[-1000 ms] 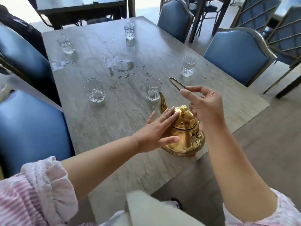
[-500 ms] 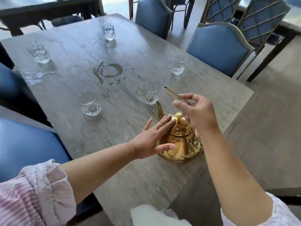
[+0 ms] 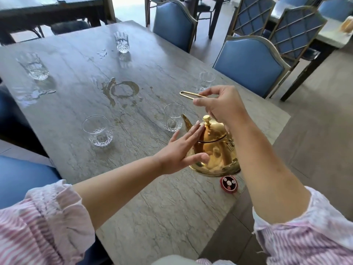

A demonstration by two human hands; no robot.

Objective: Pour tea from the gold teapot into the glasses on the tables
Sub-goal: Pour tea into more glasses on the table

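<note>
Five glasses stand upright on the stone table (image 3: pixel 152 197): far-left glass (image 3: pixel 35 66), far-centre glass (image 3: pixel 121 42), right-edge glass (image 3: pixel 206 81), near-left glass (image 3: pixel 98 131), and centre glass (image 3: pixel 172 117). Can't tell the fill levels.

Gold teapot (image 3: pixel 215 150) is at the table's near-right edge, with the base on the tabletop as far as I can tell. The lid is on. Its spout points far-left and ends just beside the centre glass.

Right hand (image 3: pixel 221 106) is above the teapot, fingers and thumb curled and pinching the thin wire handle (image 3: pixel 191 94). The handle's loop end sticks out left past the fingers.

Left hand (image 3: pixel 181 150) is flat with fingers straight, laid against the pot's left side and lid. The thumb is on the lower body and it grips nothing.

Red round disc (image 3: pixel 229 184) lies just near of the teapot. A brown ring spill (image 3: pixel 122 90) is mid-table and a clear puddle (image 3: pixel 38 93) sits near the far-left glass. Blue chairs (image 3: pixel 250 64) stand along the right side.
</note>
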